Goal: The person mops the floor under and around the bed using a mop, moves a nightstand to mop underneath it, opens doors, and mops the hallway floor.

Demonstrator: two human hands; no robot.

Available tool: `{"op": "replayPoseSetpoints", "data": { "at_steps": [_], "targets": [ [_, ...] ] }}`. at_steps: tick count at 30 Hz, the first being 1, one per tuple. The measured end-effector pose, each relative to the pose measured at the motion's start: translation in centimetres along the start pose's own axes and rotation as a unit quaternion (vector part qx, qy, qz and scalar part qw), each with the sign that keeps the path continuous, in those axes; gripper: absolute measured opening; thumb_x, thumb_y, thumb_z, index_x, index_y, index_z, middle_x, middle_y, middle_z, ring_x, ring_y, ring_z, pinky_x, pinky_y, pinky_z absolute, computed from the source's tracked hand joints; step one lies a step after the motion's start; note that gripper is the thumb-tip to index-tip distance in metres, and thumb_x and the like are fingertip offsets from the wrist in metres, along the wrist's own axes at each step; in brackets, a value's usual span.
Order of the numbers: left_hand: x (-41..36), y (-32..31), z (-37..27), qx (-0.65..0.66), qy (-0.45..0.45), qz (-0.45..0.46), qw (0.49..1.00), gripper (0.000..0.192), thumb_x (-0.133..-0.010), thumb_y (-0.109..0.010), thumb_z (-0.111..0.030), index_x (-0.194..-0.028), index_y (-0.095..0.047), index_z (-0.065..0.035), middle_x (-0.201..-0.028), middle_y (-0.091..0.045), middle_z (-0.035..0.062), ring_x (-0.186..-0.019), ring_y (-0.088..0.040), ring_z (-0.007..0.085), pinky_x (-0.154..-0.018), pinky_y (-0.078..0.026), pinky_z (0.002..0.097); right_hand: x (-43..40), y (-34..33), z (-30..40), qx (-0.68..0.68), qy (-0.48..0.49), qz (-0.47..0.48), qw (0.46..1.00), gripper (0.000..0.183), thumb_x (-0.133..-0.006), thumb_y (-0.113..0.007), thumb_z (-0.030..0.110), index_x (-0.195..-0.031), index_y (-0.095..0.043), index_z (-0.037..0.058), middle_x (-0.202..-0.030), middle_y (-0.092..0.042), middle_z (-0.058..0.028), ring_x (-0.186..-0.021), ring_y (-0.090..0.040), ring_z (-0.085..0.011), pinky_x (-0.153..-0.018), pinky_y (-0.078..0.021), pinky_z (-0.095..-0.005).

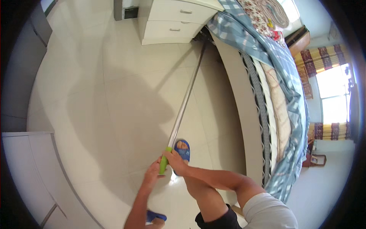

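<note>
A long metal pole (184,106) with a green grip (163,165) slants away from me across the tiled floor. My left hand (153,171) is closed around the lower end of that grip. Just above it, my right hand (175,161) holds the upper part of the grip. The pole's far end runs into the dark gap between a white drawer cabinet and the bed. Shadow and the bed hide most of what is at that end, so I cannot tell the tool's head.
The bed's beige side board (237,106) rises along the right, under a blue checked sheet (288,86). A white two-drawer cabinet (174,28) stands ahead. White furniture (25,171) and a grey cabinet (20,71) line the left. My feet wear blue slippers (184,154).
</note>
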State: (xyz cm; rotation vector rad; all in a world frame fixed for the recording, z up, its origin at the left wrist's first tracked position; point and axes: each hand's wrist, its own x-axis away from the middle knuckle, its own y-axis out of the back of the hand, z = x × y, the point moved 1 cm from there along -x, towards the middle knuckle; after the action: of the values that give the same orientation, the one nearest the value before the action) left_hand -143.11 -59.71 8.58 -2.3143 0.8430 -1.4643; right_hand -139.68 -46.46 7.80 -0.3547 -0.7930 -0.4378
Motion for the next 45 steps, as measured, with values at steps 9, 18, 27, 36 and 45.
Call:
{"op": "replayPoseSetpoints", "data": {
  "at_steps": [9, 18, 27, 36, 45],
  "targets": [
    [9.8, -6.5, 5.2, -0.274, -0.031, -0.097, 0.956, 0.026, -0.078, -0.053, -0.025, -0.069, -0.053, -0.0006, -0.052, -0.048, 0.0022, -0.048, -0.045, 0.0111, -0.044, -0.035, 0.0297, 10.5, 0.5, -2.0, -0.023, -0.021, -0.02, 0.999, 0.028, -0.075, -0.056, 0.02, -0.092, -0.049, -0.0009, -0.076, -0.049, -0.0059, -0.068, -0.05, -0.0144, -0.059, -0.0425, -0.0249],
    [18.3, -14.0, 1.5, -0.393, -0.082, -0.091, 0.911, 0.034, -0.073, -0.055, -0.034, -0.064, -0.053, -0.001, -0.054, -0.054, 0.0087, -0.052, -0.055, 0.0203, -0.049, -0.04, 0.0331, 10.0, 5.5, 12.6, -0.182, -0.017, -0.207, 0.961, 0.011, -0.07, -0.052, 0.006, -0.077, -0.045, -0.0007, -0.062, -0.047, -0.0089, -0.049, -0.053, -0.0206, -0.037, -0.0423, -0.0329],
    [23.0, -18.2, 3.6, -0.42, 0.109, 0.039, 0.9, 0.032, -0.075, -0.055, -0.035, -0.065, -0.052, -0.0046, -0.054, -0.052, 0.0043, -0.051, -0.051, 0.0153, -0.051, -0.041, 0.0304, 16.3, 8.5, 9.2, -0.006, -0.005, -0.269, 0.963, 0.018, -0.073, -0.049, 0.013, -0.076, -0.039, -0.0013, -0.059, -0.044, -0.0094, -0.036, -0.046, -0.0177, -0.03, -0.0374, -0.0317],
    [34.3, -15.5, -3.4, -0.449, 0.0, -0.088, 0.889, 0.025, -0.08, -0.048, -0.027, -0.081, -0.05, -0.0021, -0.063, -0.053, 0.0099, -0.061, -0.054, 0.0232, -0.056, -0.041, 0.0352, 19.4, 3.9, 8.7, -0.135, -0.009, -0.039, 0.99, 0.019, -0.078, -0.052, 0.017, -0.079, -0.043, 0.0002, -0.065, -0.048, -0.0088, -0.051, -0.05, -0.0172, -0.041, -0.0449, -0.0308],
    [41.7, -13.0, -13.0, -0.573, -0.127, -0.193, 0.786, 0.028, -0.082, -0.043, -0.03, -0.095, -0.051, -0.0059, -0.074, -0.058, 0.0141, -0.07, -0.055, 0.0355, -0.061, -0.042, 0.0413, 18.6, -7.5, 16.0, -0.173, -0.067, -0.035, 0.982, 0.015, -0.081, -0.046, 0.013, -0.077, -0.041, -0.0006, -0.054, -0.046, -0.0102, -0.045, -0.05, -0.0237, -0.039, -0.0416, -0.0366]
  ]
}}
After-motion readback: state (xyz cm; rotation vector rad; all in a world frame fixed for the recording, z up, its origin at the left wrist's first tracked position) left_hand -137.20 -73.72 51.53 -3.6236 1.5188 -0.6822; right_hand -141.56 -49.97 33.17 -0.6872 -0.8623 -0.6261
